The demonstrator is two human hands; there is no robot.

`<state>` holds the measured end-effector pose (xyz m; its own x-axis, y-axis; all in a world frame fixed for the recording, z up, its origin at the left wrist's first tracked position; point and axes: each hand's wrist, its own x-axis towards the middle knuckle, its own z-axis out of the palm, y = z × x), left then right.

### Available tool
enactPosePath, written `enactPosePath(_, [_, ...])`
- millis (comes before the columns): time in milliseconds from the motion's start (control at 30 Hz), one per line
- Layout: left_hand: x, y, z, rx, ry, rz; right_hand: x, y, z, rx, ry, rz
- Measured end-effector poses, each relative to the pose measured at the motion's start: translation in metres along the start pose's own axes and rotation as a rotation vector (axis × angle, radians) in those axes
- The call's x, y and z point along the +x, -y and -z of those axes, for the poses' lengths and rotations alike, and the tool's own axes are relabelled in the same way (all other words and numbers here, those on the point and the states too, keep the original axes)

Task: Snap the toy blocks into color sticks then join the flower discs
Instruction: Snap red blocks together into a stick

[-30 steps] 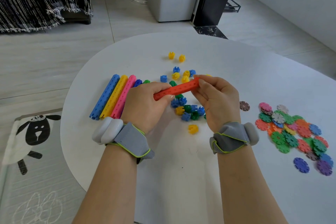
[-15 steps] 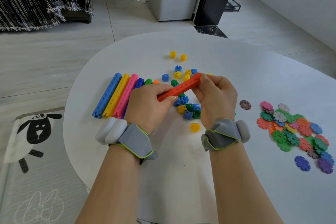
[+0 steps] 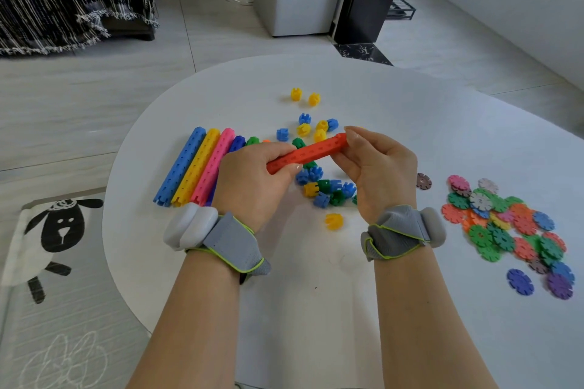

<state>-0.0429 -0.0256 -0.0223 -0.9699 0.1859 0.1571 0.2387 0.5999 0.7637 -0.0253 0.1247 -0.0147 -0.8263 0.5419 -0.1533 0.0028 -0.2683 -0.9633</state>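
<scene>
Bending risk: my left grip (image 3: pixel 252 180) and right grip (image 3: pixel 379 167) both pinch the red stick (image 3: pixel 311 151); uneven pressure could split it.

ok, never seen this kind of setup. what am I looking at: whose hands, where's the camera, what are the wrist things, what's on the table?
There is no robot here: a person works with two bare hands. Every picture comes from one wide-angle camera worn on the head, looking forward and down, so the forearms enter from the bottom edge.

The left hand and right hand each grip one end of a red-orange stick made of snapped toy blocks, held over the white table.

The left wrist strap and right wrist strap are grey bands with a pale pod. The pictures don't show their purpose.

On the table, a blue stick, yellow stick and pink stick lie side by side at the left. Loose blocks sit in the middle and a pile of flower discs at the right.
</scene>
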Motion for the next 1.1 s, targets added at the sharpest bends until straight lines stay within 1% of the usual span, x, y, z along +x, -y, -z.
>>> enactPosePath(300, [0.002,-0.001,-0.002,-0.023,0.008,-0.009,0.003,0.000,0.003,0.012,0.028,-0.003])
enactPosePath(467, [0.001,0.000,0.001,-0.005,0.026,0.001,0.004,0.000,0.009,-0.067,0.096,0.012])
enactPosePath(667, [0.001,0.002,0.005,0.041,0.046,-0.013,0.004,0.002,0.013,-0.231,0.149,0.050])
enactPosePath(767, [0.000,0.008,0.009,0.081,0.070,-0.022,0.002,0.003,0.012,-0.270,0.200,0.052])
enactPosePath(900, [-0.003,0.013,0.017,0.093,0.090,-0.036,-0.002,0.005,0.014,-0.382,0.251,0.054])
enactPosePath(1100, [-0.007,0.012,0.016,0.089,0.109,-0.066,-0.010,0.010,0.016,-0.431,0.329,0.064])
